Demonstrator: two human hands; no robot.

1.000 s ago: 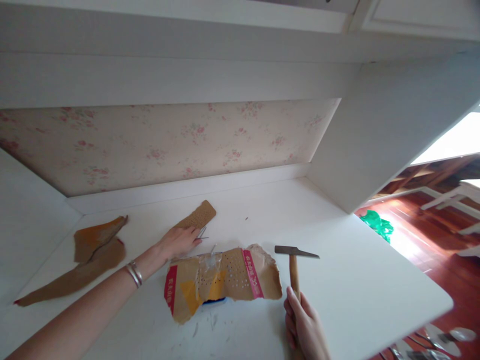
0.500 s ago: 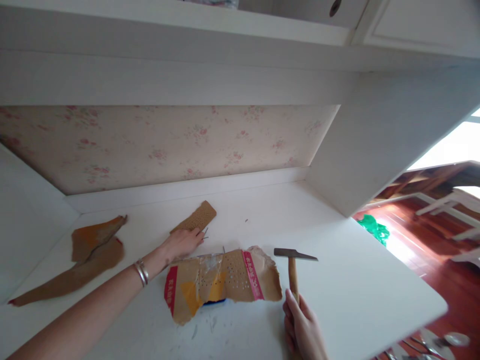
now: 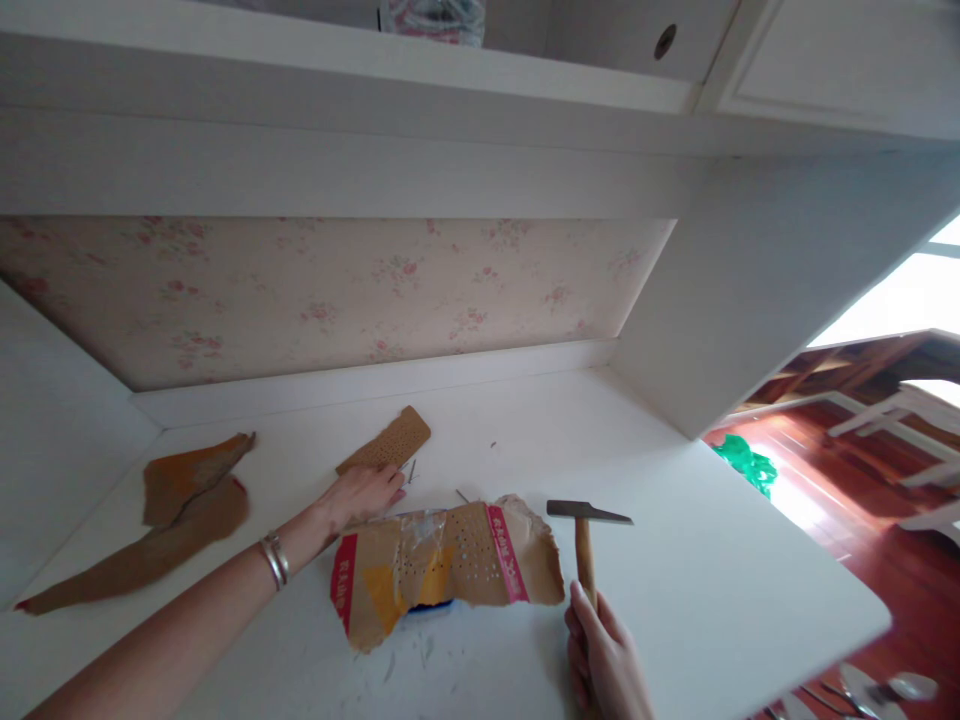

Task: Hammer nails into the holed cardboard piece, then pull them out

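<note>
- Closed tight round the lower end of the wooden handle: right hand (image 3: pixel 604 660), gripping the hammer (image 3: pixel 586 545), with the steel head well beyond the fingers and apparently held off the desk top (image 3: pixel 697 580).
- Long axis of the hammer running from the fist away toward the back wall, near upright in the view; head set crosswise, tapered end pointing right, blunt end pointing left toward the punched cardboard (image 3: pixel 457 560).
- Left hand (image 3: pixel 360 495) palm down, fingers narrow and gathered beside loose nails (image 3: pixel 409 468) just past the fingertips; cannot tell whether any nail is pinched.
- Just beyond those fingertips, a small perforated strip (image 3: pixel 386 450); just to their right and nearer the body, the punched cardboard, lying over something blue (image 3: pixel 427 607).
- Judged from the layout: many holes already through the cardboard and the strip; no nail seen standing in either, none under the hammer head.
- Well left of the left wrist, torn cardboard scraps (image 3: pixel 187 500), apart from both hands.
</note>
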